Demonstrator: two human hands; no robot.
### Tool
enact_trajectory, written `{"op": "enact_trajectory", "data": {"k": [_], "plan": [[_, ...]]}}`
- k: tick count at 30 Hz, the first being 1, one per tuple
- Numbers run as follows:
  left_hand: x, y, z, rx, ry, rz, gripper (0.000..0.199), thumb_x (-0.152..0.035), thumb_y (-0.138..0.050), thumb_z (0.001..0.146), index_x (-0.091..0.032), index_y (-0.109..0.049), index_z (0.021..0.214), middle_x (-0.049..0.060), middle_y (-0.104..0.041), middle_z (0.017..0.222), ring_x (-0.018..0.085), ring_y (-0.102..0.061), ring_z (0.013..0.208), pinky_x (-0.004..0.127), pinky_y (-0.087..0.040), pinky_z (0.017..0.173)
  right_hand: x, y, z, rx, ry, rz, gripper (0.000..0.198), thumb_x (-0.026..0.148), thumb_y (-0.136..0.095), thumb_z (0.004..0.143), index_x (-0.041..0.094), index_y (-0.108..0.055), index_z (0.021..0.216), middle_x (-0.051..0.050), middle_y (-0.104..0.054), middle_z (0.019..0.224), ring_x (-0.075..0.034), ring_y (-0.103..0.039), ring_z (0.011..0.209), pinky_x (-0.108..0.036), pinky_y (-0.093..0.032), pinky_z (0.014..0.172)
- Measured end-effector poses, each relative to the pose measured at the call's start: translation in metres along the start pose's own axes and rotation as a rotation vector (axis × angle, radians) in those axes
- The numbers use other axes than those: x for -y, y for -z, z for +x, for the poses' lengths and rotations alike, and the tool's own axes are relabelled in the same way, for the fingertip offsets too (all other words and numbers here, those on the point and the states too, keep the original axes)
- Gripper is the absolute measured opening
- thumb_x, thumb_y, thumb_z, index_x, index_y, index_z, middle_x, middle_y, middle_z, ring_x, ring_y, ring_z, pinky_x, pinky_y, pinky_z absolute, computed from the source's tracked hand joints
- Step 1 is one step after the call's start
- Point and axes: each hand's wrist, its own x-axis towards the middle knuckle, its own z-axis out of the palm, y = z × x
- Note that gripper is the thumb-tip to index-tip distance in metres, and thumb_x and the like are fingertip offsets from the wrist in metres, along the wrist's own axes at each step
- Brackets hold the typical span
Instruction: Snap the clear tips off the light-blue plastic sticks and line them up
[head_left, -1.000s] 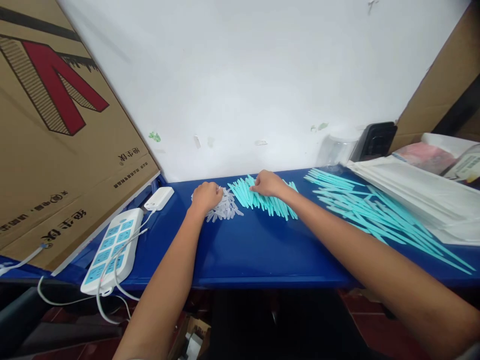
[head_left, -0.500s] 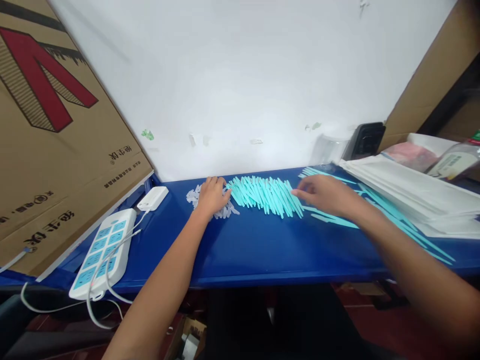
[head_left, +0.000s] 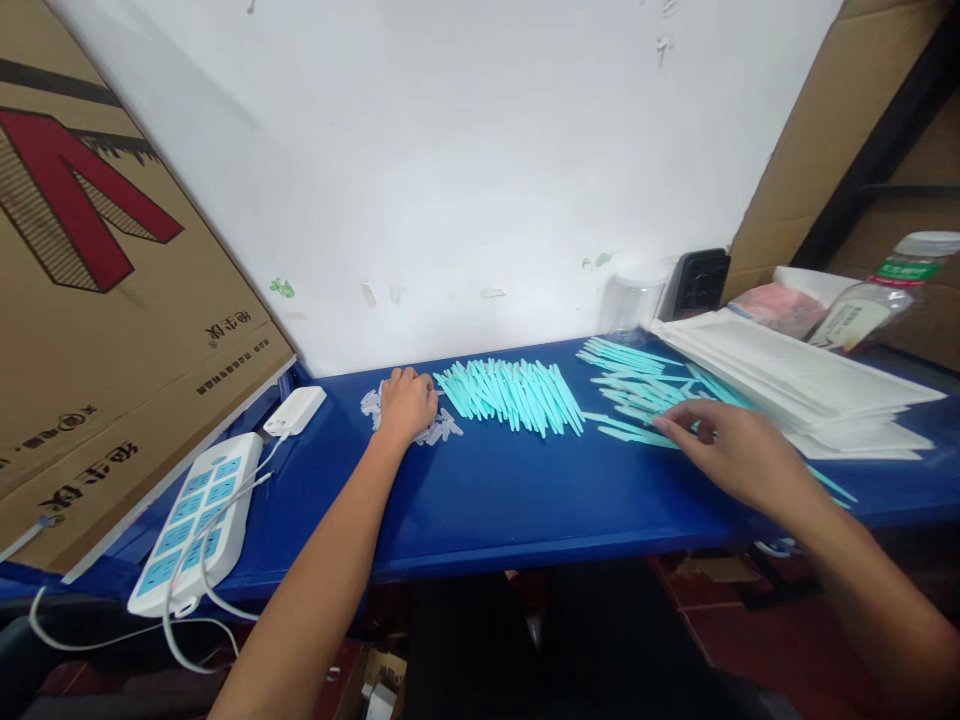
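My left hand point(head_left: 409, 404) rests on a small heap of pale translucent pieces, like little caps point(head_left: 442, 428), at the left of the turquoise sticks. Its fingers curl down and together; what they grip, if anything, is hidden beneath them. Beside it lies a dense row of slim turquoise sticks point(head_left: 517, 395) with tapered ends, set slantwise side by side. My right hand point(head_left: 731, 445) hovers at the near edge of a looser group of turquoise sticks point(head_left: 626, 358). Thumb and fingers are bent and apart there, and no stick shows between them.
A white power strip point(head_left: 199, 520) with cables and a white adapter point(head_left: 295, 410) lie on the left of the blue table point(head_left: 480, 510). White paper-like sheets point(head_left: 795, 370), a bottle point(head_left: 877, 300), a clear cup point(head_left: 634, 300) and a black device point(head_left: 697, 283) stand right. A cardboard box point(head_left: 135, 330) is leftmost.
My right hand has moved right, from the end of the dense stick row to the loose sticks. My left hand stays on the translucent pieces. The view has shifted slightly.
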Motion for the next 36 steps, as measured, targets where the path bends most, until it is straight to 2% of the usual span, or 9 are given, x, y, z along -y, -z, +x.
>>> {"op": "enact_trajectory", "data": {"k": [4,6,11,15,18,22,28,32,36], "plan": [[0.001,0.003,0.001,-0.046,-0.005,-0.004,0.021,-0.027,-0.054,0.095,-0.020,-0.074,0.095,0.015,-0.067,0.109,0.036,-0.053,0.113,0.048,-0.045,0.089,-0.002,-0.008,0.008,0.043,0.189,-0.002,0.042,0.060,-0.058,0.093,0.023,-0.077,0.101,-0.011,-0.074,0.101,-0.032,-0.065,0.096,-0.043,-0.048,0.083],[-0.001,0.004,0.001,-0.088,-0.026,-0.025,0.021,-0.026,-0.054,0.095,-0.020,-0.074,0.094,0.015,-0.067,0.108,0.035,-0.054,0.112,0.047,-0.045,0.089,-0.004,-0.013,0.012,0.076,0.223,-0.020,0.043,0.062,-0.061,0.091,0.023,-0.077,0.099,-0.012,-0.074,0.101,-0.035,-0.064,0.101,-0.045,-0.048,0.087],[-0.008,0.008,0.001,-0.195,-0.089,-0.138,0.019,-0.024,-0.054,0.095,-0.020,-0.073,0.095,0.012,-0.069,0.104,0.033,-0.056,0.108,0.046,-0.045,0.089,-0.007,-0.018,0.016,0.190,0.179,-0.005,0.044,0.062,-0.057,0.092,0.022,-0.073,0.085,-0.012,-0.072,0.092,-0.031,-0.064,0.092,-0.042,-0.048,0.080],[-0.015,0.011,0.002,-0.249,-0.177,-0.291,0.016,-0.024,-0.055,0.096,-0.020,-0.071,0.096,0.010,-0.070,0.100,0.030,-0.058,0.105,0.043,-0.046,0.092,-0.007,-0.016,0.015,0.242,0.195,-0.005,0.047,0.064,-0.052,0.093,0.022,-0.070,0.082,-0.012,-0.070,0.088,-0.031,-0.062,0.089,-0.043,-0.048,0.080],[-0.025,0.013,0.000,-0.276,-0.248,-0.397,0.016,-0.025,-0.054,0.098,-0.020,-0.069,0.094,0.008,-0.071,0.098,0.028,-0.059,0.103,0.042,-0.046,0.094,-0.009,-0.017,0.016,0.239,0.232,-0.027,0.047,0.063,-0.048,0.096,0.022,-0.067,0.083,-0.012,-0.068,0.089,-0.031,-0.061,0.090,-0.044,-0.047,0.082],[-0.040,0.022,-0.006,-0.250,-0.289,-0.507,0.018,-0.028,-0.052,0.100,-0.020,-0.068,0.093,0.008,-0.072,0.097,0.027,-0.060,0.102,0.041,-0.047,0.094,-0.005,-0.013,0.024,0.153,0.285,-0.018,0.047,0.062,-0.044,0.099,0.022,-0.064,0.085,-0.012,-0.067,0.093,-0.031,-0.058,0.093,-0.045,-0.045,0.085],[-0.069,0.036,-0.023,-0.113,-0.306,-0.687,0.031,-0.045,-0.048,0.104,-0.021,-0.068,0.104,0.007,-0.071,0.093,0.025,-0.063,0.096,0.037,-0.047,0.087,0.035,-0.004,0.039,0.104,0.341,0.050,0.037,0.054,-0.045,0.101,0.022,-0.060,0.090,-0.013,-0.066,0.097,-0.031,-0.056,0.097,-0.044,-0.044,0.086],[-0.087,0.038,-0.033,-0.030,-0.395,-0.748,0.039,-0.050,-0.042,0.106,-0.020,-0.060,0.088,0.002,-0.060,0.075,0.018,-0.055,0.071,0.031,-0.040,0.069,0.073,-0.011,0.042,0.183,0.430,0.117,0.038,0.054,-0.042,0.104,0.022,-0.058,0.093,-0.012,-0.066,0.100,-0.029,-0.056,0.095,-0.041,-0.042,0.083],[-0.094,0.036,-0.036,-0.004,-0.463,-0.750,0.045,-0.046,-0.035,0.109,-0.020,-0.047,0.074,-0.001,-0.049,0.066,0.015,-0.044,0.061,0.030,-0.030,0.062,0.104,-0.015,0.043,0.307,0.420,0.162,0.037,0.055,-0.041,0.105,0.023,-0.056,0.095,-0.009,-0.067,0.091,-0.024,-0.057,0.082,-0.034,-0.038,0.070]]}}
